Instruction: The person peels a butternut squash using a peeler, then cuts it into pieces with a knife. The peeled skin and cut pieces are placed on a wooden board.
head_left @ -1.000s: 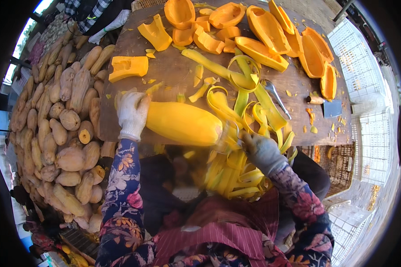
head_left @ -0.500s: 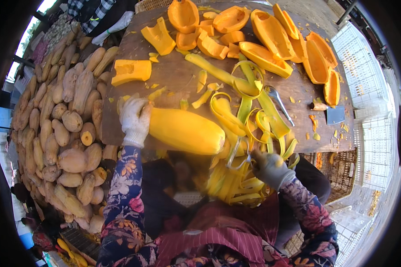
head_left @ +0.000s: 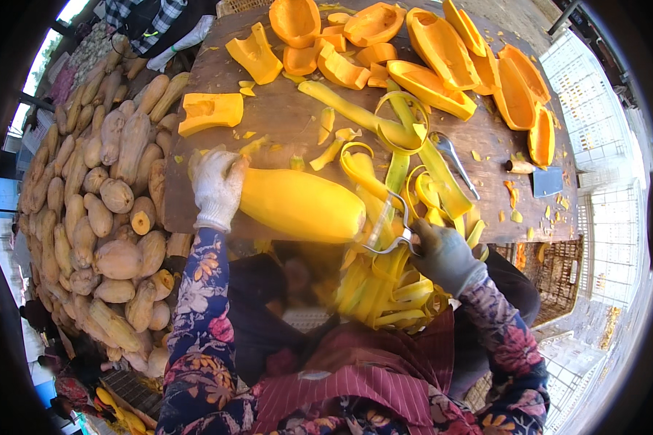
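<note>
A peeled yellow squash (head_left: 301,204) lies on its side along the near edge of the table. My left hand (head_left: 219,187), in a white glove, is closed around its left end. In my gloved right hand (head_left: 445,255) is a wide metal peeler (head_left: 397,245), its frame beside the squash's right end; whether the blade touches the flesh I cannot tell. Long yellow-green peel strips (head_left: 392,290) hang over the edge near the peeler, and more curl on the tabletop beyond it.
Hollowed orange squash pieces (head_left: 442,54) cover the table's (head_left: 268,119) far side. A metal spoon-like tool (head_left: 453,163) and a wooden-handled cleaver (head_left: 546,183) lie to the right. Unpeeled squashes (head_left: 116,196) are heaped at left. White plastic crates (head_left: 609,239) stand at right.
My right hand has moved slightly up with the peeler, which has turned and come nearer the squash's right end. My left hand keeps its hold.
</note>
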`<state>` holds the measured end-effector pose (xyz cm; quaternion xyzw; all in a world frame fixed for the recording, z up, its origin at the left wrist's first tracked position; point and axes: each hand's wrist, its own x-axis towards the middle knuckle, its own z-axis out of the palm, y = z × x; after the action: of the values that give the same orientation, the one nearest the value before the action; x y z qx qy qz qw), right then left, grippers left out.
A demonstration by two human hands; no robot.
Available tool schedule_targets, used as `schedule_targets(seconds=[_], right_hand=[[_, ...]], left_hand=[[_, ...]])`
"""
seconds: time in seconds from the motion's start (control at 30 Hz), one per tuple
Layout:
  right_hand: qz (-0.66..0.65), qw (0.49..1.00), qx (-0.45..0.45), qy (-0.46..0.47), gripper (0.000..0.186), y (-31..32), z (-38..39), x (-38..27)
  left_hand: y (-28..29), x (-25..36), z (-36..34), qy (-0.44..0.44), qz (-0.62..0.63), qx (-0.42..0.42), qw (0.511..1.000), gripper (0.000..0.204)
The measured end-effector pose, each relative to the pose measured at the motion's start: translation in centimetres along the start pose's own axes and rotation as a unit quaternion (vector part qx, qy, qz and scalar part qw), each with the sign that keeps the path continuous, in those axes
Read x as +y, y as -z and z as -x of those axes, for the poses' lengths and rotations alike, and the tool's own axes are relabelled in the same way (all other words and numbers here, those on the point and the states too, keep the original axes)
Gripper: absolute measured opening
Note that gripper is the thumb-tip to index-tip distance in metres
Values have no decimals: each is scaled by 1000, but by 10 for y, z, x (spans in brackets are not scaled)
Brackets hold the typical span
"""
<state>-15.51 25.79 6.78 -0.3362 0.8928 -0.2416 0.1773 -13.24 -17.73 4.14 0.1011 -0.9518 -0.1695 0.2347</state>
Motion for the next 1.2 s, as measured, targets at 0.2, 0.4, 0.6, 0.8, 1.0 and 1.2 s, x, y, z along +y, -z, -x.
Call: schedule_targets(seconds=[0.2, 0.4, 0.6, 0.8, 1.0, 1.2], right_hand=[[110, 989, 75, 72, 25, -27, -20, 7], [36, 972, 129, -195, 34, 8, 31, 65], [74, 944, 220, -232, 73, 35, -1, 125], [118, 864, 241, -427, 70, 93, -24, 215], [36, 850, 196, -487, 66, 104, -35, 265], [-235, 758, 412, -448, 36, 76, 17, 276]], left_hand=[[5, 11, -16, 19, -18, -59, 998, 34], [7, 25, -38, 87, -59, -137, 985, 48], [14, 36, -35, 117, -76, -139, 980, 54], [13, 22, -7, 145, -139, -100, 974, 54], [20, 59, -6, 52, 199, -74, 976, 55], [23, 127, -1, -205, -143, -296, 922, 101]])
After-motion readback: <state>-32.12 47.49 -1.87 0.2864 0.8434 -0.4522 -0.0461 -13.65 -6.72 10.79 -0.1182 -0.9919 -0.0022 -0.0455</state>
